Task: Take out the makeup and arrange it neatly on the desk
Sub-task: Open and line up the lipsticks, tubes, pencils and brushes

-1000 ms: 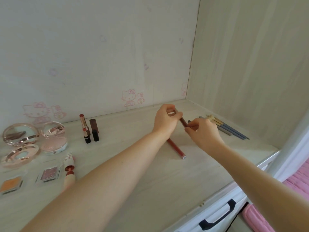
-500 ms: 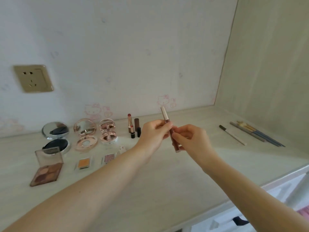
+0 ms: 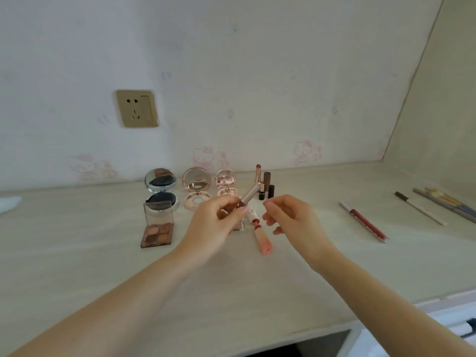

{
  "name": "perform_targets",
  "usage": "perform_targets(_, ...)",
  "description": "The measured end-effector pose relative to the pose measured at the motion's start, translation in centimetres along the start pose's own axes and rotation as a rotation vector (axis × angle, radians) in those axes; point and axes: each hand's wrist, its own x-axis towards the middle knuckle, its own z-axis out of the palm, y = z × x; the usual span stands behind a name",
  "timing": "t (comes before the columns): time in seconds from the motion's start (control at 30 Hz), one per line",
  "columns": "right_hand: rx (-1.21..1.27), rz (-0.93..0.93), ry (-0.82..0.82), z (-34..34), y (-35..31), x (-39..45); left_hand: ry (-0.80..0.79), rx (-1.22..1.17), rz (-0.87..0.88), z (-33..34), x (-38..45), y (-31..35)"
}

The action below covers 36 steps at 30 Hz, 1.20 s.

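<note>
1. A slim rose-gold-capped lip gloss tube [image 3: 246, 197] is pinched in the left hand [image 3: 219, 222], tilted, above the pale wood-grain worktop [image 3: 103, 253].
2. Right hand [image 3: 288, 217] is held just beside it w/ fingers loosely curled, nothing held.
3. A pink lip tube [image 3: 261, 234] lies on the worktop below, betw. both hands.

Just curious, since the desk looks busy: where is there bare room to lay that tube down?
Bare desk lies between the pink tube and red lip liner, and along the near edge. It is crowded around the compacts, eyeshadow palette and standing lipsticks.
</note>
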Motion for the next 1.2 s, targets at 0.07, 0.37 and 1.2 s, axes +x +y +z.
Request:
perform_targets(0.07, -0.004, -0.054, -0.003, 1.1, -0.5, -0.1, -0.007, 0.121, 0.046, -1.2, -0.8, -0.9)
perform_targets(0.37, -0.178, -0.205, -0.118, 6.4, -0.4, -0.8, 0.03, 0.484, 0.269, -5.7, -3.7, -3.0)
perform_targets(1.2, -0.415, -0.454, -0.205, 6.1, 1.0, -1.7, -0.007, 0.514, 0.336, -7.6, -4.9, -5.3)
